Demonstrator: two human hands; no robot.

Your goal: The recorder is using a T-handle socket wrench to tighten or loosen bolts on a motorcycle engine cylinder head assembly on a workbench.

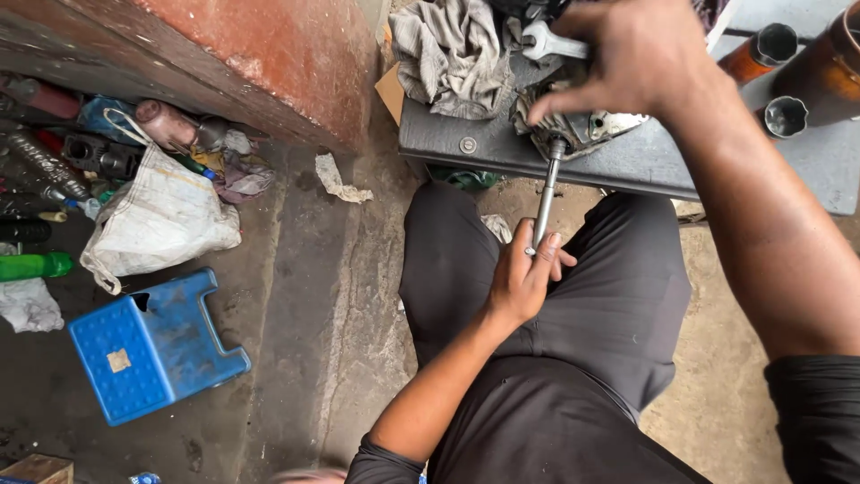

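In the head view, the left hand (524, 273), at the centre of the frame, is closed around the lower end of a long steel socket wrench (545, 199). The wrench runs up to a grey metal engine part (582, 125) lying on the dark desk (466, 143) at upper centre. The right hand (627, 58) presses down on that part, fingers spread. A grey rag (448, 54) lies beside it; a blue plastic stool (152, 345) lies lower left.
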